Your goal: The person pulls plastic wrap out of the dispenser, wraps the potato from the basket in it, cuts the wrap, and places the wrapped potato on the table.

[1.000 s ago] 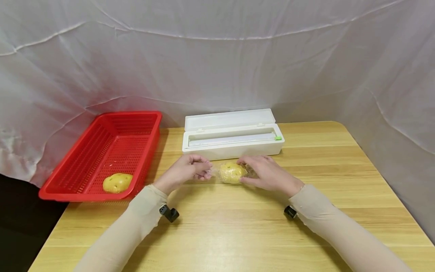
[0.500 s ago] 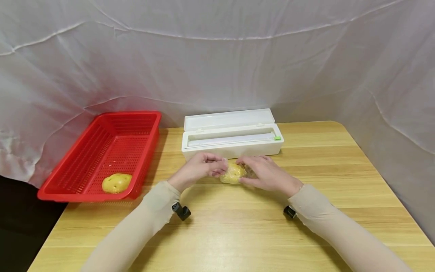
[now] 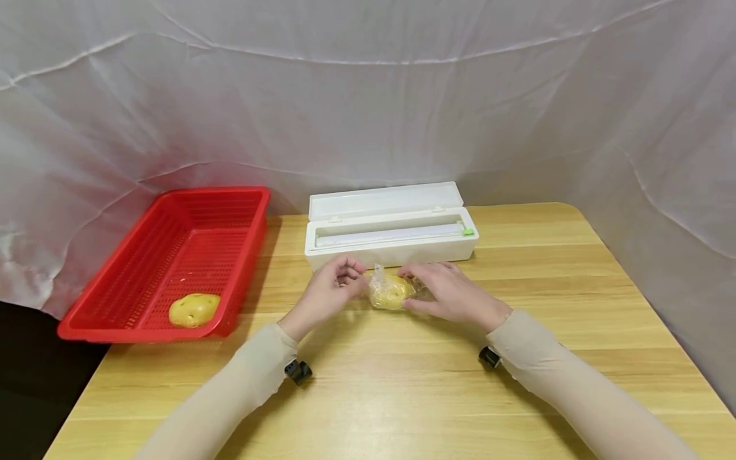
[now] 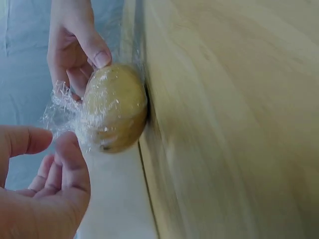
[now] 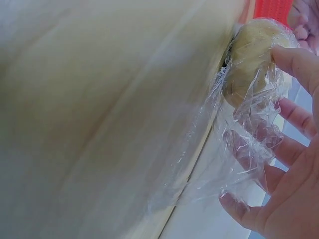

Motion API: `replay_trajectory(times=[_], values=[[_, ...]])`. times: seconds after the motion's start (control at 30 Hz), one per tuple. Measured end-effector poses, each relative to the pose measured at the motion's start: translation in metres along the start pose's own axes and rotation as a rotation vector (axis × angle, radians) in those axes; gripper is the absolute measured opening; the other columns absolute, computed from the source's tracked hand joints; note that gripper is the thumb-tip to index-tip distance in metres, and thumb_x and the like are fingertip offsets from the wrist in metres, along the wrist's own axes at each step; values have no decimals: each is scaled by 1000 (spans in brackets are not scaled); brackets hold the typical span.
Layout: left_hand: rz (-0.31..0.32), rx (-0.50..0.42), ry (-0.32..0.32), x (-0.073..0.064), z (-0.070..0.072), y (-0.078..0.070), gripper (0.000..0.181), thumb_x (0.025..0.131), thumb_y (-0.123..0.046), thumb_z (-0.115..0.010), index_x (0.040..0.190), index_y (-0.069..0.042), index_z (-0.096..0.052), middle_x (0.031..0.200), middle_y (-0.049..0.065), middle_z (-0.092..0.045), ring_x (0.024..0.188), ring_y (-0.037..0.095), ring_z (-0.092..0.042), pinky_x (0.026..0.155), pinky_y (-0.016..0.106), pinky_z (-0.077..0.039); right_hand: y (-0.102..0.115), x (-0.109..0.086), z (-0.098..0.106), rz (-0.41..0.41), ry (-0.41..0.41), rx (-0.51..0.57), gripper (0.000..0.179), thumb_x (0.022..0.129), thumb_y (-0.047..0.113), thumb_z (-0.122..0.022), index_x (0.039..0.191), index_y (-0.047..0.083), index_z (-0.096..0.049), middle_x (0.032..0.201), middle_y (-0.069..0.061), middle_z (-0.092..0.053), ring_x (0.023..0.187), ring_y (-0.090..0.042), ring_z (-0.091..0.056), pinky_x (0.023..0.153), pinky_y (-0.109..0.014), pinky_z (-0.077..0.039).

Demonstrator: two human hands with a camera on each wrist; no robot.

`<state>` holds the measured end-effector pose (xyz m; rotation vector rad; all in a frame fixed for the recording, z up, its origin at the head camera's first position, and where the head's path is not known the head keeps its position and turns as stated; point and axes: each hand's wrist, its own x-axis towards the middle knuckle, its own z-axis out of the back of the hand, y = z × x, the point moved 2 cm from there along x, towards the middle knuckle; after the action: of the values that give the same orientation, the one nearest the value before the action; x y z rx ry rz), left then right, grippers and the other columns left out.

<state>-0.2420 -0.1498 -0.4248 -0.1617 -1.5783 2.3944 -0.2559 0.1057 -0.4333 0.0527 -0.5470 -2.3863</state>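
Note:
A potato (image 3: 390,292) wrapped in cling film lies on the table, in front of a long white box. My right hand (image 3: 448,291) holds it from the right, thumb and fingertips on its sides. Beside the potato's left end is my left hand (image 3: 332,287), its thumb and index fingertip apart in the left wrist view. Crumpled cling film (image 4: 64,110) sticks up close to those fingertips. In the right wrist view, a loose tail of cling film (image 5: 239,154) trails from the potato under the right fingers.
The white box (image 3: 391,255) has its lid (image 3: 385,200) raised and a roll (image 3: 391,234) inside. A green slider (image 3: 468,232) sits at its right end. At the left, a red basket (image 3: 253,255) holds an unwrapped potato (image 3: 194,310). Grey cloth (image 3: 368,128) hangs behind the table.
My left hand carried the film's left end rightward onto the potato, then let it go and drew back slightly. That film now stands up on the potato. The right hand stayed in place.

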Motion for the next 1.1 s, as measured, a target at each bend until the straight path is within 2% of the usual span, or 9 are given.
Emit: replay_trajectory(times=[0.07, 0.13, 0.27, 0.37, 0.5, 0.6, 0.8, 0.97, 1.1], values=[[-73, 111, -10, -8, 1, -1, 21, 101, -4, -70, 121, -1, -69, 114, 12, -76, 105, 23, -72, 89, 32, -61, 0, 0, 0, -2, 1, 1, 56, 99, 44, -77, 145, 18, -60, 144, -3, -69, 134, -35, -65, 116, -71, -39], [-153, 252, 28, -17, -1, -4, 32, 102, -8, -70, 133, -3, -67, 134, 15, -73, 120, 30, -71, 99, 40, -62, -1, -1, 1, -2, -3, 1, 56, 98, 43, -77, 145, 18, -60, 143, -3, -70, 133, -35, -65, 116, -72, -39], [-293, 507, 165, -28, -12, -6, 62, 108, -17, -65, 164, -4, -41, 170, 17, -42, 154, 36, -48, 123, 51, -43, -1, -2, 2, 3, -14, -4, 56, 98, 42, -78, 145, 17, -60, 143, -4, -70, 133, -34, -66, 115, -71, -40], [-367, 629, 233, -30, -22, -5, 71, 110, -20, -62, 169, -2, -26, 177, 18, -25, 163, 36, -31, 130, 52, -31, -2, -2, 1, 6, -16, 2, 56, 98, 42, -78, 145, 17, -60, 142, -4, -70, 133, -33, -66, 115, -71, -41], [-455, 752, 249, -30, -30, -3, 71, 109, -19, -62, 168, 2, -26, 176, 21, -24, 164, 37, -28, 131, 52, -30, -2, -2, -1, 15, -17, 7, 56, 98, 43, -78, 145, 18, -60, 140, -3, -71, 131, -33, -67, 114, -70, -42], [-495, 803, 243, -30, -32, -5, 69, 108, -16, -64, 166, 2, -31, 174, 20, -30, 162, 39, -31, 130, 52, -31, -2, -2, -2, 21, -21, 0, 58, 99, 43, -77, 147, 17, -59, 142, -5, -70, 133, -35, -66, 114, -70, -43], [-532, 860, 218, -28, -32, -8, 68, 105, -16, -69, 164, 1, -38, 170, 19, -40, 157, 39, -41, 130, 48, -33, 0, -1, 0, 20, -21, 9, 58, 98, 43, -78, 147, 17, -59, 143, -7, -70, 134, -36, -65, 114, -70, -44], [-492, 849, 216, -28, -31, -9, 79, 102, -23, -74, 166, 0, -33, 170, 19, -41, 155, 41, -44, 127, 52, -37, 1, 0, 0, 15, -17, 17, 57, 98, 42, -78, 146, 17, -60, 143, -6, -70, 133, -35, -65, 114, -69, -43], [-464, 864, 237, -27, -31, -10, 78, 103, -25, -74, 165, 0, -35, 170, 19, -40, 157, 39, -42, 129, 51, -34, 2, 1, -1, 8, -13, 14, 58, 98, 42, -78, 147, 15, -60, 143, -7, -70, 134, -35, -65, 115, -69, -42]])
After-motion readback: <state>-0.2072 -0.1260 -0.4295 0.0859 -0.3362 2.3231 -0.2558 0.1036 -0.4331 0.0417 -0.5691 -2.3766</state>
